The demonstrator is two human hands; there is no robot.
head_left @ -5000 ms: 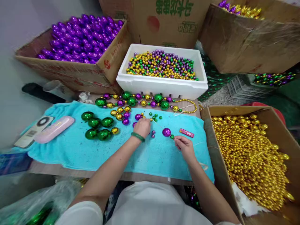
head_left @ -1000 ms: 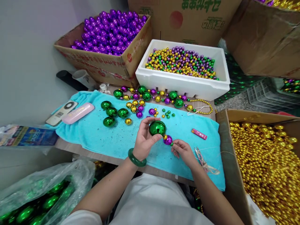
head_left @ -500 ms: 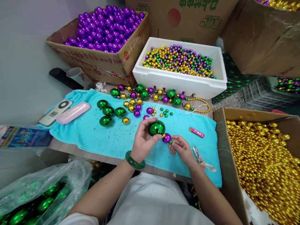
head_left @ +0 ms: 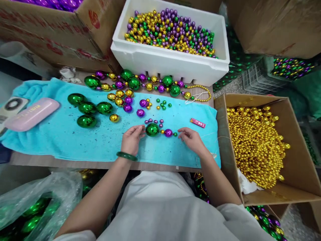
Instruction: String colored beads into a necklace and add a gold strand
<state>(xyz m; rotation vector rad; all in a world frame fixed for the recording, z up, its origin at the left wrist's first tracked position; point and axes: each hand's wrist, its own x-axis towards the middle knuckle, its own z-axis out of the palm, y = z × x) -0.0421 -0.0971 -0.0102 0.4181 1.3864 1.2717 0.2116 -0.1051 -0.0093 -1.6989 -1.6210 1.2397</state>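
A short row of shiny beads lies between my hands on the turquoise towel [head_left: 100,144]: a large green bead [head_left: 152,130], a small gold bead [head_left: 162,131], a purple bead [head_left: 168,133] and a small green bead [head_left: 175,134]. My left hand [head_left: 130,140], with a green bangle at its wrist, is closed in a pinch on thin thread at the row's left end. At the other end, my right hand [head_left: 192,140] pinches the thread just beyond the small green bead. Several small purple beads [head_left: 155,122] sit directly behind the large green one.
Loose large green beads [head_left: 87,107] and gold beads [head_left: 119,94] lie to the left. Behind them stretches a finished-looking bead strand [head_left: 149,87] before a white foam box [head_left: 168,57]. A carton of gold beads [head_left: 253,147] stands right; a pink case [head_left: 32,113] lies left.
My left hand has let go of the large green bead and moved left to the thread. The bead row is now lower, stretched out over the towel. The view has tilted downward.
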